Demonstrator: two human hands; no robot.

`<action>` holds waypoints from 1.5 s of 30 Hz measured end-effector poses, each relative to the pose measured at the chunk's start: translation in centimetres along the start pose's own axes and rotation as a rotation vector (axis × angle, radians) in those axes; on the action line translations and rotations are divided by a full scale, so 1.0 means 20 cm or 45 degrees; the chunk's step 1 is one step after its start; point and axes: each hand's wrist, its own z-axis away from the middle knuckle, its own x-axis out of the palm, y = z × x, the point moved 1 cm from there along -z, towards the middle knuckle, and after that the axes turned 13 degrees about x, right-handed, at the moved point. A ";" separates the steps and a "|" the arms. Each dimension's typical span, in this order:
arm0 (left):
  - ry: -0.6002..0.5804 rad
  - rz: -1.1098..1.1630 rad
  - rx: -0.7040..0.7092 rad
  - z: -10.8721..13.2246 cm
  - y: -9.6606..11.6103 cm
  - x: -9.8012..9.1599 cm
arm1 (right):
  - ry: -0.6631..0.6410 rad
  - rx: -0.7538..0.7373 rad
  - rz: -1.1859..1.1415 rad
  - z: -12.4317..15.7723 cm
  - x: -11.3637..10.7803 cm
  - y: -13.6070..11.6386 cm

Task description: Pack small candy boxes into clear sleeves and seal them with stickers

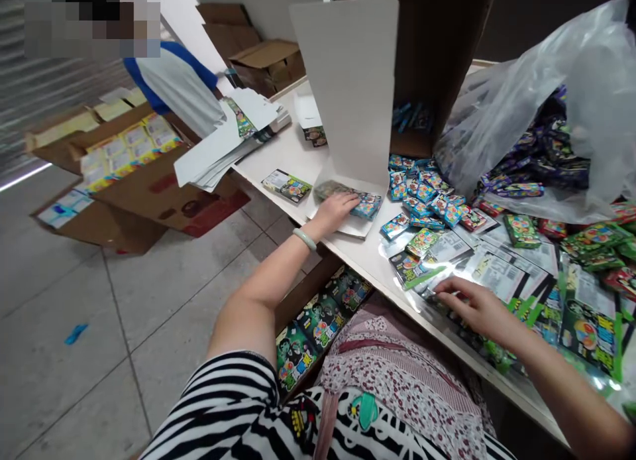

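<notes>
My left hand (338,211) reaches into a white cardboard box (348,89) with its tall lid standing up. Its fingers lie stretched over small blue printed packets (366,205) inside. At the table's front edge, my right hand (470,302) has bent fingers, thumb and forefinger close together by a clear plastic edge; what they pinch, if anything, is not clear. Flat printed cards in clear plastic sleeves (491,271) lie beside and under it. Between the hands is a loose heap of small blue boxes (424,188), with a green one (422,241) nearer me.
A large clear bag of purple packets (536,148) stands at right. A flat printed box (287,185) lies left of the white box. Folded white cartons (223,148) overhang the table's far end, near a person's sleeve (173,79). Below is a carton of printed boxes (318,321).
</notes>
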 end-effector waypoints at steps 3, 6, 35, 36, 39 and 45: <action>-0.137 -0.039 0.062 0.02 -0.02 0.02 | -0.009 -0.348 0.291 -0.21 0.13 -0.17; -0.264 -0.192 0.029 0.00 -0.04 -0.02 | 0.033 -0.557 0.585 -0.49 0.30 -0.37; 0.072 0.623 0.544 -0.21 0.76 0.29 | 0.672 0.347 0.521 -0.08 -0.41 0.30; -0.046 0.633 0.569 -0.24 0.90 0.33 | 0.611 0.377 0.577 -0.06 -0.44 0.35; -0.369 0.451 0.501 -0.30 1.20 0.42 | 0.451 0.365 0.759 -0.03 -0.42 0.38; -0.632 0.254 0.382 -0.29 1.36 0.43 | 0.380 0.403 1.000 -0.03 -0.35 0.26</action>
